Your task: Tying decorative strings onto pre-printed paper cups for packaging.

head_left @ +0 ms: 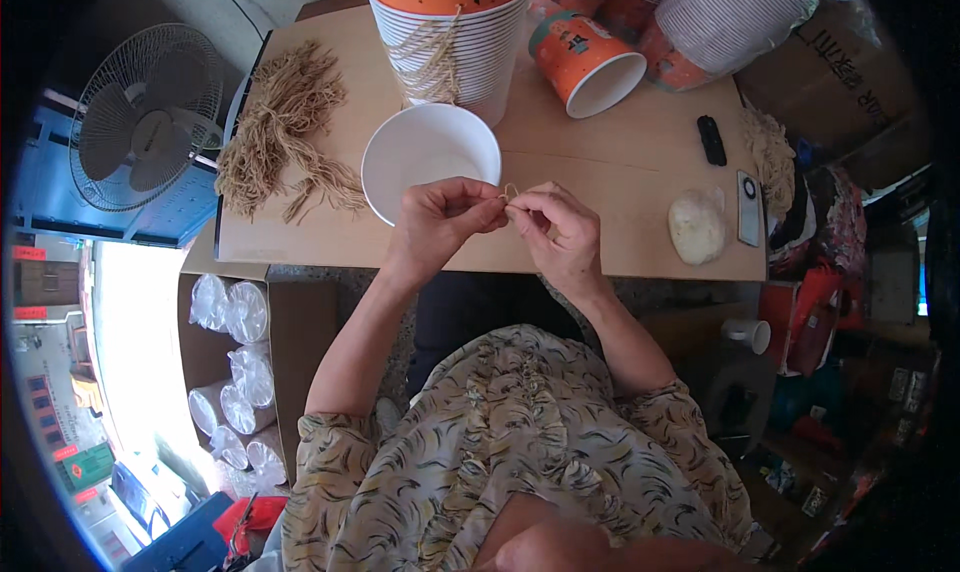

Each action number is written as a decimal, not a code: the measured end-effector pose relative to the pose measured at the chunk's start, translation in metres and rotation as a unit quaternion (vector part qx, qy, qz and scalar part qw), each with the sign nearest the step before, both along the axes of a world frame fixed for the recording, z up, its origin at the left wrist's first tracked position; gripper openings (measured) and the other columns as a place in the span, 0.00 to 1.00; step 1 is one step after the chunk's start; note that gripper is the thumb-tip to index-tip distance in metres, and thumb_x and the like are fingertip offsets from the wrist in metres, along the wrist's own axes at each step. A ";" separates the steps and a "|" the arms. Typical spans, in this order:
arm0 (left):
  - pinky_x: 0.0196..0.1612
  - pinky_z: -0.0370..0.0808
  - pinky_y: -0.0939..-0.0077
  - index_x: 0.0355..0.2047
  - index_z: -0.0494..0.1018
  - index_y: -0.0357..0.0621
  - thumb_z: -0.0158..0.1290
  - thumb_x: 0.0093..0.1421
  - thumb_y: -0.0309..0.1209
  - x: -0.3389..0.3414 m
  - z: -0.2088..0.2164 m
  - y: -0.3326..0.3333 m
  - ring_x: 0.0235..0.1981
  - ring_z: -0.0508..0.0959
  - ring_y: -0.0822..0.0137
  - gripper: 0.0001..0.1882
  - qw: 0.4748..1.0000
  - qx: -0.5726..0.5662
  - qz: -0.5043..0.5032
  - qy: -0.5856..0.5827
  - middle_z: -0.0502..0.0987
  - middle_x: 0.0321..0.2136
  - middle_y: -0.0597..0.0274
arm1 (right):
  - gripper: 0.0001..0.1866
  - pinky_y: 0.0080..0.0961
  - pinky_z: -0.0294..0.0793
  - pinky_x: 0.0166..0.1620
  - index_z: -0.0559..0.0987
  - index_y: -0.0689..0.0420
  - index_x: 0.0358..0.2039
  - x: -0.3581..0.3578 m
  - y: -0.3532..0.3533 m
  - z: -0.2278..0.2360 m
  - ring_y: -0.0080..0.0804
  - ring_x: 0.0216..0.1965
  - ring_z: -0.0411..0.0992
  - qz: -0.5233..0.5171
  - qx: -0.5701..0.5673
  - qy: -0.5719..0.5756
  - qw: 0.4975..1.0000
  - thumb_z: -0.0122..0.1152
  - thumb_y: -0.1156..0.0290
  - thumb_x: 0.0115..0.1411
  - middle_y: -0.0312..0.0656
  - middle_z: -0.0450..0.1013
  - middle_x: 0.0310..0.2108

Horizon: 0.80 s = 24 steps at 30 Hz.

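My left hand (438,220) and my right hand (563,234) meet over the near part of the table, fingertips pinched together. Between them shows a small loop of thin tan cord (511,189); the rest of it is hidden by the fingers. Just behind my left hand, a white paper bucket (428,152) has its open mouth toward me. A tall stack of nested paper buckets (475,57) rises behind it, tan cords (432,62) draped down its side. To the left lies a heap of tan cords (285,117), with a few strands reaching toward the white bucket.
An orange paper bucket (580,62) lies on its side at the back, near more nested buckets (735,17). On the table's right are a cream-coloured lump (697,227), a phone-like slab (748,208) and a black object (711,140). A fan (150,122) stands left; a carton (290,362) holds wrapped stacks.
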<state>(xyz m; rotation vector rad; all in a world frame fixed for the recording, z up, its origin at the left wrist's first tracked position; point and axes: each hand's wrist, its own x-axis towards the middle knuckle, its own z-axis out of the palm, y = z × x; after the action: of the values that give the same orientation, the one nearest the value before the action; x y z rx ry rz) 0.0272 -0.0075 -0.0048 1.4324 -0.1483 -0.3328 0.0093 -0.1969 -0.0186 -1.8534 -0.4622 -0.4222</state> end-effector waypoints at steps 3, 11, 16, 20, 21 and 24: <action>0.43 0.82 0.78 0.43 0.78 0.30 0.58 0.65 0.23 -0.003 0.007 0.000 0.36 0.83 0.72 0.09 1.000 -0.015 0.008 0.017 0.83 0.34 0.57 | 0.06 0.19 0.72 0.28 0.79 0.63 0.35 -0.002 0.002 0.001 0.21 0.27 0.73 -0.001 0.011 0.007 1.000 0.66 0.83 0.58 0.38 0.74 0.30; 0.43 0.82 0.79 0.40 0.79 0.31 0.59 0.63 0.23 -0.008 0.003 -0.006 0.36 0.83 0.73 0.07 0.998 -0.039 0.049 0.008 0.83 0.33 0.59 | 0.04 0.17 0.70 0.30 0.78 0.63 0.36 -0.006 0.006 0.000 0.20 0.27 0.70 -0.001 0.026 0.015 1.000 0.64 0.81 0.61 0.35 0.72 0.30; 0.40 0.80 0.81 0.39 0.80 0.31 0.60 0.62 0.22 -0.015 -0.006 -0.011 0.33 0.82 0.76 0.06 0.990 0.067 0.094 -0.076 0.83 0.30 0.62 | 0.07 0.15 0.67 0.28 0.78 0.63 0.34 -0.002 0.000 0.006 0.18 0.23 0.68 0.057 0.167 0.308 0.935 0.62 0.72 0.65 0.32 0.72 0.25; 0.40 0.79 0.82 0.39 0.80 0.32 0.60 0.61 0.21 -0.015 -0.005 -0.010 0.35 0.81 0.76 0.07 0.991 0.068 0.070 -0.092 0.83 0.32 0.62 | 0.08 0.16 0.64 0.26 0.79 0.61 0.33 0.005 -0.006 0.001 0.16 0.21 0.65 0.103 0.300 0.396 0.862 0.64 0.69 0.64 0.32 0.71 0.23; 0.43 0.79 0.81 0.40 0.80 0.31 0.60 0.62 0.20 -0.016 -0.002 -0.010 0.37 0.81 0.75 0.07 0.991 0.080 0.060 -0.084 0.83 0.35 0.62 | 0.08 0.16 0.63 0.24 0.79 0.60 0.32 0.006 -0.007 -0.001 0.16 0.20 0.65 0.104 0.325 0.414 0.844 0.65 0.69 0.63 0.32 0.72 0.23; 0.42 0.79 0.81 0.40 0.80 0.31 0.60 0.61 0.20 -0.016 -0.001 -0.008 0.37 0.81 0.75 0.07 0.992 0.077 0.050 -0.086 0.83 0.35 0.62 | 0.08 0.16 0.63 0.22 0.79 0.60 0.32 0.006 -0.008 -0.001 0.15 0.20 0.65 0.108 0.354 0.442 0.817 0.66 0.69 0.62 0.33 0.73 0.24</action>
<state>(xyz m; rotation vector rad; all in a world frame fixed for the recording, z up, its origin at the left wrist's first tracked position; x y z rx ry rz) 0.0117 -0.0159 -0.0054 1.6151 -0.1934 -0.1415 0.0150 -0.2045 -0.0192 -1.0610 0.1391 0.4060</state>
